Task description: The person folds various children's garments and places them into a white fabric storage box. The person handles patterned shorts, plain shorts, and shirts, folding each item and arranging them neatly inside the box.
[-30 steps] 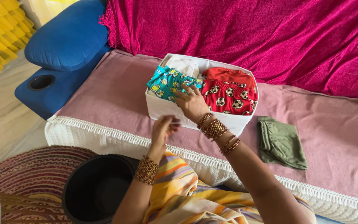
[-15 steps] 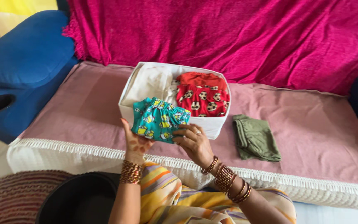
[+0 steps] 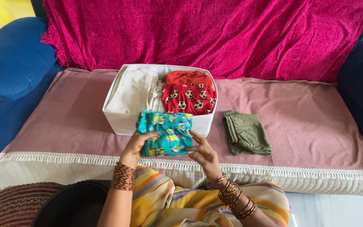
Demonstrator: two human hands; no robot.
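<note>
Both hands hold a folded teal garment [image 3: 167, 132] with a yellow cartoon print in front of a white fabric box [image 3: 120, 122]. My left hand [image 3: 134, 147] grips its left side and my right hand [image 3: 202, 153] its right edge. Inside the box lie a folded cream cloth [image 3: 133, 90] on the left and folded red clothes with a football print [image 3: 189, 94] on the right. Several bangles ring both wrists.
A folded olive-green garment [image 3: 245, 132] lies to the right of the box on the pink cover [image 3: 307, 117] of a sofa. A magenta throw [image 3: 215, 33] drapes the back. Blue armrests [image 3: 9, 63] flank the seat. A black basket [image 3: 70, 206] stands on a round rug below left.
The teal garment came out of the box toward me and is now held by both hands in front of it. The view shifted left, centring the box.
</note>
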